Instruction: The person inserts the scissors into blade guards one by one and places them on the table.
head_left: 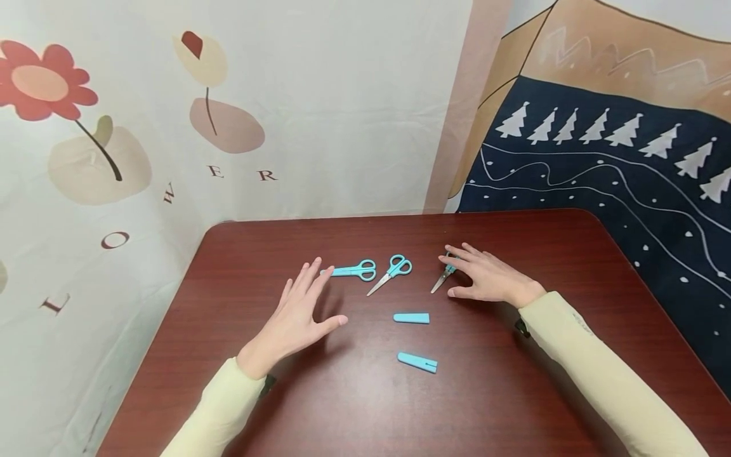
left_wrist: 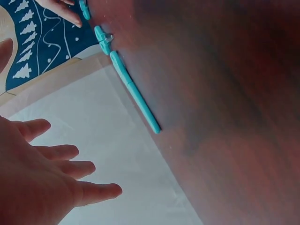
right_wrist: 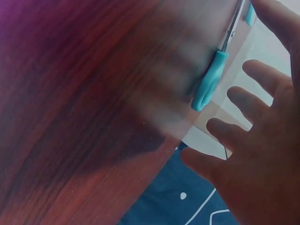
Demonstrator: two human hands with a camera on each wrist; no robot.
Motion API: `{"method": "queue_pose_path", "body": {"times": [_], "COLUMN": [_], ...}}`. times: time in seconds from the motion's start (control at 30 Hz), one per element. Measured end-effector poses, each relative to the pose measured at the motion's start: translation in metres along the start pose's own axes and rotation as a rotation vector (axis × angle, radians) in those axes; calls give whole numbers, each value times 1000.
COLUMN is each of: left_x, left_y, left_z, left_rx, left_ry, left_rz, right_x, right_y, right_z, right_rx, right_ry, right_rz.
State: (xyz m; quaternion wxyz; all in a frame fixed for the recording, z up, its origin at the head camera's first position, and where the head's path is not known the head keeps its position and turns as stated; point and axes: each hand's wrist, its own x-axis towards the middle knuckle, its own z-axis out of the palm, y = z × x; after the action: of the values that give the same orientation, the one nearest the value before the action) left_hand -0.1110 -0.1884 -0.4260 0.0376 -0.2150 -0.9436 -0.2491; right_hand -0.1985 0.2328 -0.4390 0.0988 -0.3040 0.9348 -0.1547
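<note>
My left hand (head_left: 297, 316) hovers with spread fingers near the left pair of scissors (head_left: 356, 271), whose blades sit inside a blue cover. To its right lie the middle scissors (head_left: 399, 265), bare blades pointing down and left. Over the right-hand scissors (head_left: 448, 273) is my right hand (head_left: 488, 276), fingers extended and holding nothing; it hides part of the blue handles. In the right wrist view, the handle (right_wrist: 210, 79) of those scissors lies on the table beyond the fingers. Two loose blue blade covers, an upper one (head_left: 411, 318) and a lower one (head_left: 417, 362), lie between the hands.
The dark red-brown wooden table (head_left: 491, 406) has rounded far corners. Behind it hangs a pale cloth (head_left: 342, 114) with flower prints and letters. A dark blue cloth (head_left: 571, 165) with white trees hangs at the right.
</note>
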Motion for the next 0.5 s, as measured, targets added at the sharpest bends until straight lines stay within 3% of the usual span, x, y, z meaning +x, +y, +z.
{"method": "queue_pose_path", "body": {"times": [0.3, 0.5], "left_x": [-5, -4], "left_y": [5, 7], "left_z": [4, 4], "left_rx": [15, 14], "left_ry": [-14, -26], "left_rz": [27, 34], "right_x": [2, 1], "right_y": [2, 5], "right_z": [2, 3], "right_rx": [-38, -58], "right_ry": [-34, -11], "right_rz": [-8, -38]}}
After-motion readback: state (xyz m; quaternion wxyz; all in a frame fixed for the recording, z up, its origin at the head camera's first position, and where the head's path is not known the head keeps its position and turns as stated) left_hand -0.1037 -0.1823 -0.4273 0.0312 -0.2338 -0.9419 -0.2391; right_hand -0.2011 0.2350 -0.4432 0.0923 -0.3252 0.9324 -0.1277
